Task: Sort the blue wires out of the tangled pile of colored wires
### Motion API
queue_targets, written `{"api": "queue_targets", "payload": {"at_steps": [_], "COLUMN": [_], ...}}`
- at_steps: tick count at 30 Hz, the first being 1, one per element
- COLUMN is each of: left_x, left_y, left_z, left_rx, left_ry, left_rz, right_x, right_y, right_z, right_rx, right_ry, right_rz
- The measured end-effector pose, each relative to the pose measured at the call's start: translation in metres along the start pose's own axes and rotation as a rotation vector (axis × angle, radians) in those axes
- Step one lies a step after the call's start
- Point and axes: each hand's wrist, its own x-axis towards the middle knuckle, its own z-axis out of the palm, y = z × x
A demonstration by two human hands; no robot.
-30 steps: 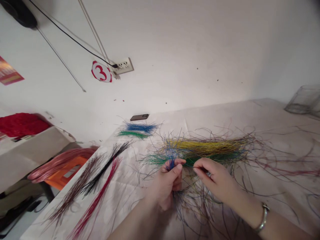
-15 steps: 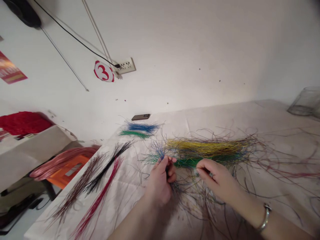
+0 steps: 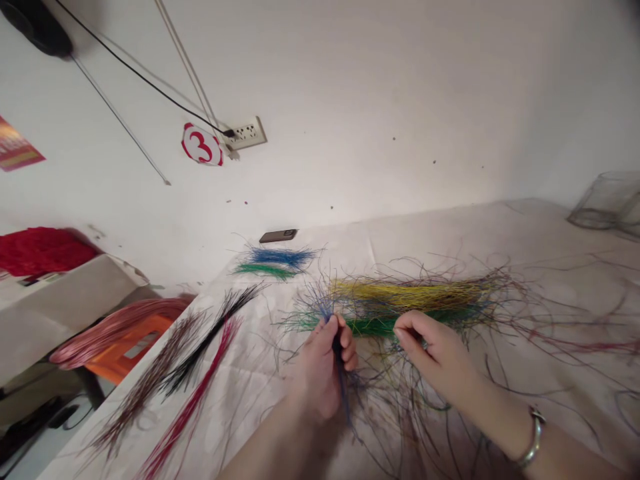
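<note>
My left hand (image 3: 327,360) is closed round a bundle of thin blue wires (image 3: 327,308), whose ends fan out above the fist and trail below it. My right hand (image 3: 425,343) is pinched, thumb against forefinger, just in front of the green wires (image 3: 380,325); whatever it may hold is too small to make out. Behind both hands lies a thick heap of yellow wires (image 3: 415,293), with the green ones along its near side. Tangled loose wires (image 3: 400,413) spread on the table below and between my hands.
Black wires (image 3: 215,340), red wires (image 3: 200,400) and brown wires (image 3: 150,393) lie on the left side of the table. Small blue wires (image 3: 280,256) and green wires (image 3: 265,270) are near a phone (image 3: 278,236). A glass container (image 3: 600,200) stands far right. An orange stool (image 3: 130,347) carries coiled pinkish wire.
The view has shifted slightly. My left hand has turned a little, so more of the bundle shows below its fingers. My right hand keeps its pinch in nearly the same place.
</note>
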Motion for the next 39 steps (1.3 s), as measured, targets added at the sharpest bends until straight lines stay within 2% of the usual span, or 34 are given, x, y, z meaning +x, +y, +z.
{"api": "queue_targets", "payload": {"at_steps": [5,15,24,26,29,33,36,39], "left_x": [-0.003,-0.011,-0.009,-0.008,-0.008,-0.008,-0.008,-0.009], "left_y": [-0.008,-0.006,-0.011,-0.011,-0.01,-0.008,-0.005,-0.002], "left_z": [0.004,0.003,0.004,0.005,0.006,0.009,0.01,0.01], "left_rx": [0.11,0.212,0.228,0.195,0.14,0.117,0.054,-0.013], "left_ry": [-0.025,-0.137,-0.135,-0.139,-0.112,-0.038,-0.065,-0.091], "left_rz": [-0.044,-0.156,-0.098,-0.067,0.01,0.047,-0.021,-0.082], "right_x": [-0.001,-0.005,-0.005,-0.003,0.004,0.013,0.017,0.019], "right_y": [-0.008,-0.018,-0.018,-0.014,-0.003,0.018,0.032,0.042], "right_z": [0.002,0.006,0.004,0.0,-0.011,-0.026,-0.029,-0.027], "right_rx": [0.019,0.023,0.03,0.026,-0.025,-0.099,-0.131,-0.151], "right_ry": [-0.068,-0.118,-0.155,-0.102,0.08,0.265,0.294,0.237], "right_rz": [-0.005,-0.076,-0.12,-0.111,-0.052,0.1,0.157,0.159]}}
